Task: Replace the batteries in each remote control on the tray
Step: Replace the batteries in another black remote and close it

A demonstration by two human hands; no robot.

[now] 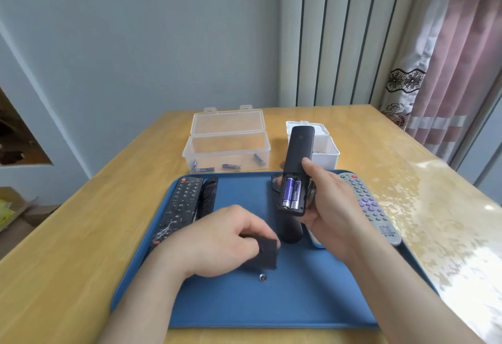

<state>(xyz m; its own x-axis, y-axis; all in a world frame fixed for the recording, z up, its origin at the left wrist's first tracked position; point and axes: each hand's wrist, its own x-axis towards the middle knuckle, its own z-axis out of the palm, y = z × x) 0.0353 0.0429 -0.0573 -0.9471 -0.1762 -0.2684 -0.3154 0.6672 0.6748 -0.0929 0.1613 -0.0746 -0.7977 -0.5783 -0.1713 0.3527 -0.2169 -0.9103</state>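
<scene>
My right hand (330,208) grips a slim black remote (297,153) above the blue tray (271,303), back side up. Its battery bay is uncovered and holds two purple batteries (292,193). My left hand (217,240) pinches the black battery cover (267,252) just above the tray's middle. On the tray's left lie a black button remote (180,205) and a second dark remote (207,195) beside it. A grey remote (370,206) with purple buttons lies on the tray's right edge. Another black remote (290,231) lies under the held one.
Behind the tray stands a clear plastic box (226,142), lid up, with several purple batteries (231,166) inside. A white box (326,151) stands open to its right. A small round metal piece (262,278) lies on the tray. The wooden table (81,221) extends on both sides.
</scene>
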